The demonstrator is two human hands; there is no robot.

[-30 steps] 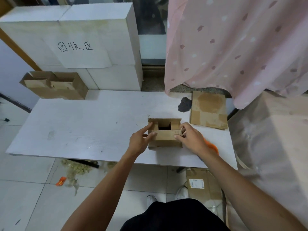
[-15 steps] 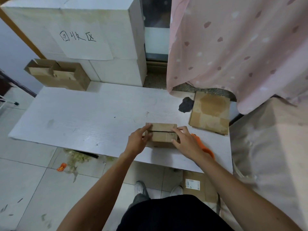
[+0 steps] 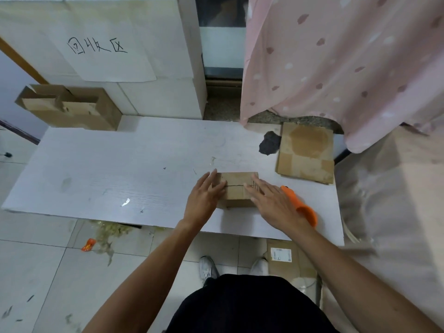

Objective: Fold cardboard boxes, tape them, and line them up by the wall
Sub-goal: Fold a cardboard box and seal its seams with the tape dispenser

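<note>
A small brown cardboard box [image 3: 236,188] stands on the white table [image 3: 115,174] near its front edge, its two top flaps folded down and meeting in a seam. My left hand [image 3: 204,198] presses flat on the left end of the flaps with straight fingers. My right hand [image 3: 271,203] lies flat over the right end, fingers stretched out. An orange tape dispenser [image 3: 300,207] lies on the table just right of my right hand, partly hidden by my wrist.
A flat stack of cardboard [image 3: 306,152] lies at the back right beside a dark patch [image 3: 270,146]. Open brown boxes [image 3: 69,106] sit at the back left against white blocks [image 3: 125,56]. A pink curtain [image 3: 348,56] hangs at right. A labelled box [image 3: 286,258] lies under the table.
The box's top flaps went from open to folded shut. Both hands moved from gripping its sides to pressing flat on the closed top.
</note>
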